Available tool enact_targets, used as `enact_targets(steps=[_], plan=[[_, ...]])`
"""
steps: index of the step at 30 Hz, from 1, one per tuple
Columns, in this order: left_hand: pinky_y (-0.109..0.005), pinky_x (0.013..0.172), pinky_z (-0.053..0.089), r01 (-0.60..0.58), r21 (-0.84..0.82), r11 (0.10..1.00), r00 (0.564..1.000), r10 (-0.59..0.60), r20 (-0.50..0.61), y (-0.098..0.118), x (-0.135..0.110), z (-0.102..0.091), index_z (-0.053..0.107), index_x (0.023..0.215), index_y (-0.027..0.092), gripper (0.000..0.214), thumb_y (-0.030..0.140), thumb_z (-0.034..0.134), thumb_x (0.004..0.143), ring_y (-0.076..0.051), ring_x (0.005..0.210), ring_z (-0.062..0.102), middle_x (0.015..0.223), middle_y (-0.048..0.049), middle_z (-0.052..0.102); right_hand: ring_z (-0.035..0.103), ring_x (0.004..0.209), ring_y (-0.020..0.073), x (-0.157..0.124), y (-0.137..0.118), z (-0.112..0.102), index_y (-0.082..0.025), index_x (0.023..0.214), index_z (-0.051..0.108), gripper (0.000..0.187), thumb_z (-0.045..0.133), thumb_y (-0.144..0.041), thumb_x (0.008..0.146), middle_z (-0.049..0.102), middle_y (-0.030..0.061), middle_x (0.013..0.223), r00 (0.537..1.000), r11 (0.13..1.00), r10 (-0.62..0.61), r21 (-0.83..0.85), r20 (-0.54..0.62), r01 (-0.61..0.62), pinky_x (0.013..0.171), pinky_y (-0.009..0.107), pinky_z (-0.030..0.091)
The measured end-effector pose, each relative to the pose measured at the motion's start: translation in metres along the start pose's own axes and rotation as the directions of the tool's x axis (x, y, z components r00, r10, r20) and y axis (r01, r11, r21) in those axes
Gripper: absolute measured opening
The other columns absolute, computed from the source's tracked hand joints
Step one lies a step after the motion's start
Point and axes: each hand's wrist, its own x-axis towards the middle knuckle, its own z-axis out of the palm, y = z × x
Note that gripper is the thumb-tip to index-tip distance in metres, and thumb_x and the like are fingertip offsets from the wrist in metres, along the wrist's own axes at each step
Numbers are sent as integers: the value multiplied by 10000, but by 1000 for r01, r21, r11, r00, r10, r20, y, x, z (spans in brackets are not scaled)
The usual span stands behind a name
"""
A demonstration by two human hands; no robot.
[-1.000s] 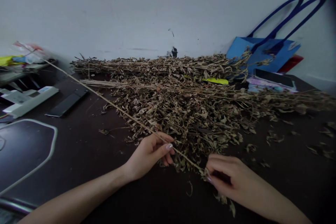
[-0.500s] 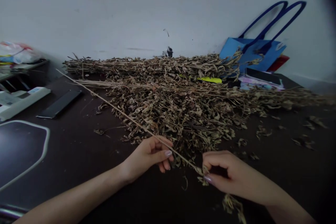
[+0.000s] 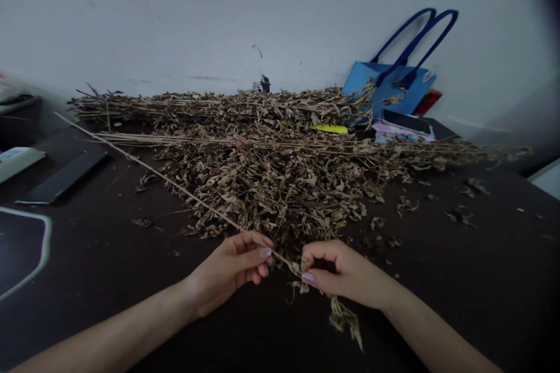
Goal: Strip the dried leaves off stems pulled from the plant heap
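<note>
A long dried plant stalk (image 3: 175,185) slants from the far left down to my two hands. My left hand (image 3: 240,262) pinches it between thumb and fingers. A short way along to the right, my right hand (image 3: 339,271) is closed, thumb against forefinger, on the leafy end of the same stalk. Dry curled leaves (image 3: 345,320) hang from that end below my right hand. Just beyond both hands lies a loose heap of dried leaves (image 3: 262,186). Several bare stalks (image 3: 175,140) rest across the top of the heap.
A bundle of dried stems (image 3: 196,106) lies along the wall. At the back right stand a blue bag (image 3: 385,93) and a phone (image 3: 406,121). On the left are a flat black object (image 3: 65,178) and a white power strip (image 3: 20,162). Leaf bits are scattered on the dark table (image 3: 437,280).
The view has swung to the right, so the scene sits further left. My left hand now pinches the stalk more firmly, and the two hands are closer together.
</note>
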Motion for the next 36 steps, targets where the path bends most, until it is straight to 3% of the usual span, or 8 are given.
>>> enact_targets(steps=[3, 6, 10, 14, 21, 26, 32, 36], plan=[[-174, 503, 435, 2, 48, 999, 998, -5, 70, -5, -1, 3, 620, 843, 119, 181, 248, 701, 745, -71, 549, 565, 709, -24, 633, 401, 564, 63, 1, 1, 4, -146, 731, 538, 176, 542, -289, 834, 476, -40, 628, 1000, 1000, 15, 16, 21, -15, 520, 176, 320], [-184, 501, 436, -21, 76, 997, 997, 16, 72, -8, -1, 4, 607, 804, 116, 191, 286, 682, 760, -78, 549, 566, 713, -31, 635, 389, 569, 61, 0, 1, 6, -142, 742, 545, 195, 541, -310, 842, 472, -39, 634, 1000, 1000, 3, 5, 23, -3, 520, 176, 312], [-180, 512, 436, -47, 83, 995, 997, 41, 67, -7, -2, 3, 599, 794, 118, 185, 285, 673, 770, -69, 554, 559, 718, -23, 633, 389, 509, 52, 0, 3, 3, -150, 856, 561, 276, 494, -418, 869, 503, -26, 651, 999, 995, 26, 98, -32, -22, 465, 178, 292], [-178, 509, 438, -47, 95, 994, 997, 40, 73, -5, -2, 3, 595, 801, 119, 182, 279, 676, 767, -71, 560, 564, 720, -20, 638, 438, 544, 58, 0, 5, -1, -153, 961, 561, 275, 512, -406, 865, 543, 4, 729, 996, 984, -15, 176, -87, 30, 492, 191, 339], [-188, 505, 459, -92, 153, 984, 992, 77, 102, -7, -3, 5, 581, 792, 118, 186, 277, 674, 768, -82, 553, 583, 706, -20, 639, 483, 690, 84, 0, 6, 5, -175, 1053, 535, 331, 649, -318, 778, 526, 3, 830, 997, 960, -67, 274, 31, 56, 593, 213, 384], [-197, 505, 470, -114, 207, 972, 987, 87, 139, -9, -2, 3, 586, 800, 112, 187, 287, 651, 787, -92, 564, 590, 729, -33, 636, 441, 647, 64, 1, 4, 11, -182, 1036, 519, 391, 714, -268, 708, 509, -22, 826, 996, 962, -64, 269, 62, 45, 560, 192, 347], [-196, 514, 468, -123, 219, 968, 982, 87, 167, -10, -1, 3, 587, 805, 118, 172, 285, 631, 803, -92, 579, 592, 736, -31, 636, 403, 616, 69, 4, 5, 16, -170, 958, 532, 207, 609, -284, 804, 480, -33, 725, 999, 965, -51, 257, 10, 47, 552, 197, 334], [-195, 508, 467, -120, 200, 972, 981, 86, 172, -10, -2, 3, 588, 799, 122, 163, 280, 629, 803, -93, 576, 595, 734, -27, 637, 414, 589, 72, 6, 5, 17, -166, 933, 568, 205, 567, -346, 837, 476, -35, 670, 998, 973, -34, 226, -48, 44, 536, 199, 340]])
